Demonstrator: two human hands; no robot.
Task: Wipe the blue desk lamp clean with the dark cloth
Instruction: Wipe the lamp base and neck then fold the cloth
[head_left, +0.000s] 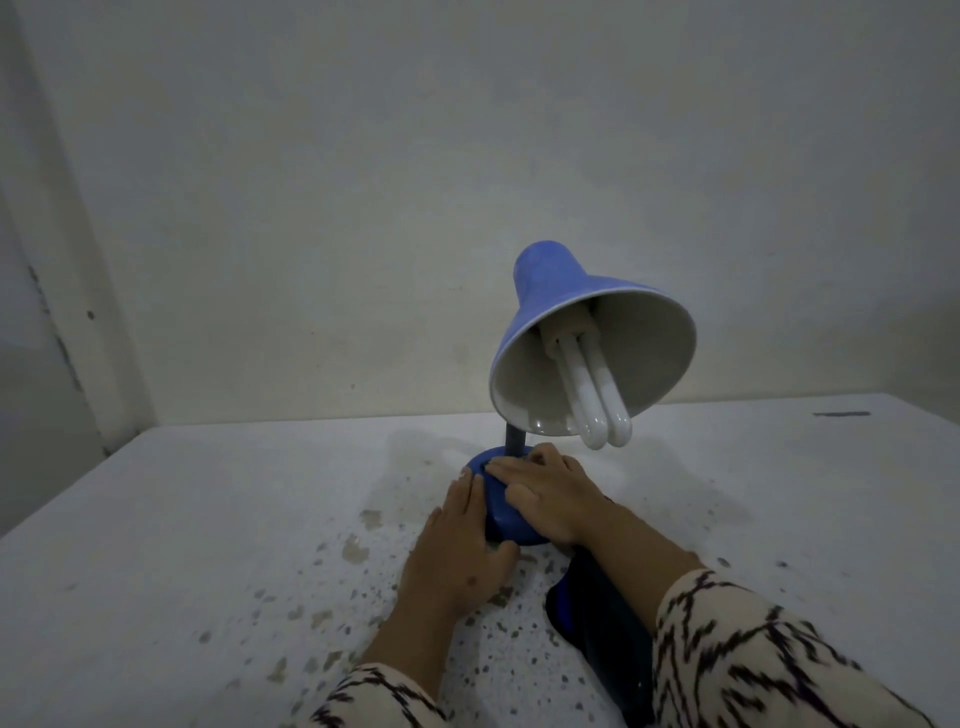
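The blue desk lamp (561, 312) stands on a speckled white surface, its shade tilted toward me with a white tube bulb (592, 395) inside. Its round blue base (501, 512) lies between my hands. My left hand (457, 545) rests against the base's left side with straight fingers. My right hand (545, 493) lies flat on top of the base, fingers extended to the stem (514, 441). The dark cloth (597, 613) lies on the surface under my right forearm, partly hidden by the sleeve.
The speckled white tabletop (260, 519) runs back to a pale wall (363, 208). A wall corner stands at the left. A small dark mark (841, 414) sits at the far right of the surface.
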